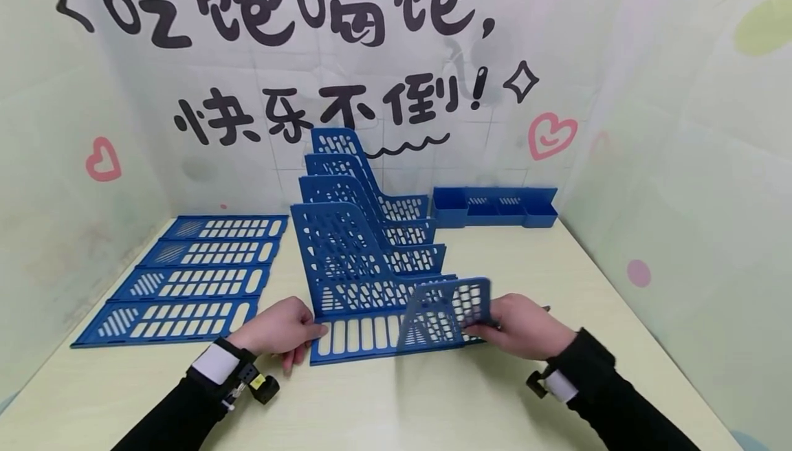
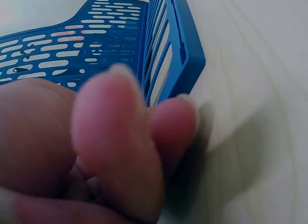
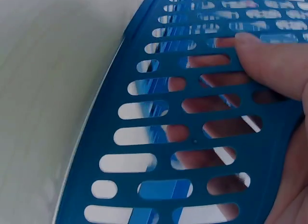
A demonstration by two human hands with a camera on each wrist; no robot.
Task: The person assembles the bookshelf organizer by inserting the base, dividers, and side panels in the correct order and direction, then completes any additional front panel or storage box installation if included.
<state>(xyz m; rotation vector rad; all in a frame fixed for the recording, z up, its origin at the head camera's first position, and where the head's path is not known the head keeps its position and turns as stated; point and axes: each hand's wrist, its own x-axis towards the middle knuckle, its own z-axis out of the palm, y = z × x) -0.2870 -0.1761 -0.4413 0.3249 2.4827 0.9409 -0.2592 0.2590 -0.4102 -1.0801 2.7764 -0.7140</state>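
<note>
Backdrop lettering [image 1: 172, 42] at the head view's eleven o'clock reads “吃饱喝饱,快乐不倒!”; left hand [image 1: 281, 327] holds the central blue rack [image 1: 337, 241] at seven, right hand [image 1: 526, 327] grips a panel [image 1: 441, 291] at four. Left wrist: rack edge at one. Right wrist: thumb [image 3: 267, 62] on panel, two.

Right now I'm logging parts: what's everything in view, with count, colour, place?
table: one, pale, below
standing panels: four, blue, centre row
slotted strip: one, blue, front centre
held panel: one, blue, front, right of centre
flat panels: four, blue, left
compartment tray: one, blue, back right
backdrop: one, pale, behind, black lettering, pink hearts
small tip: one, dark, past right hand, unclear
left hand: one, touching the slotted strip
right hand: one, gripping the held panel
sleeves: two, black, both arms
wrist cameras: two, black, wrists
</note>
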